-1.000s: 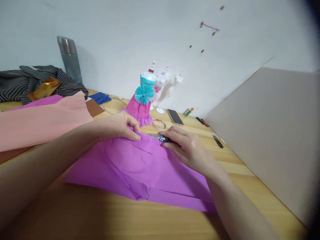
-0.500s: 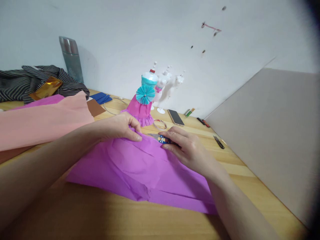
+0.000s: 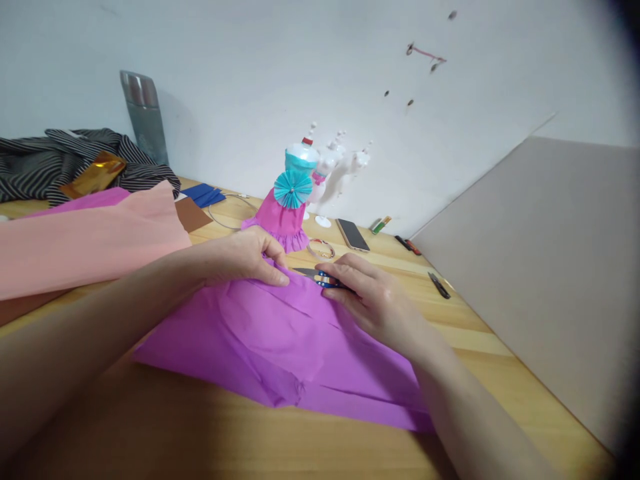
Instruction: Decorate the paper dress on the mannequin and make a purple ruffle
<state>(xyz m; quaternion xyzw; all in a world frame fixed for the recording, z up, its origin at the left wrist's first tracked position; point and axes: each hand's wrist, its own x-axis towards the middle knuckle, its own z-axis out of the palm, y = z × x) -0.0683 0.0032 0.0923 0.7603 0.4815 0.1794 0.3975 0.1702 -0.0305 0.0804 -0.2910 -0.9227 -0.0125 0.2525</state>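
A wide sheet of purple crepe paper (image 3: 280,340) lies creased across the front of the wooden table. My left hand (image 3: 257,257) pinches its upper edge between thumb and fingers. Thread snips (image 3: 325,277) with blue handles are held in my right hand (image 3: 373,293), their blades pointing left at the paper's top edge, close to my left fingertips. Part of the snips' handle is hidden by my fingers. Just beyond my hands stands a small dress form (image 3: 283,210) in a pink paper skirt, with a turquoise top and a pleated turquoise rosette.
Peach paper (image 3: 85,243) and a striped cloth (image 3: 30,170) lie at left, near a grey bottle (image 3: 145,120). Behind the dressed form are more white forms (image 3: 330,160). A roll of tape (image 3: 321,249), a phone (image 3: 353,235) and a black cutter (image 3: 439,285) lie to the right.
The whole view has shifted very slightly. Both hands keep their hold on the paper and the snips, with the blades still at the paper's edge.
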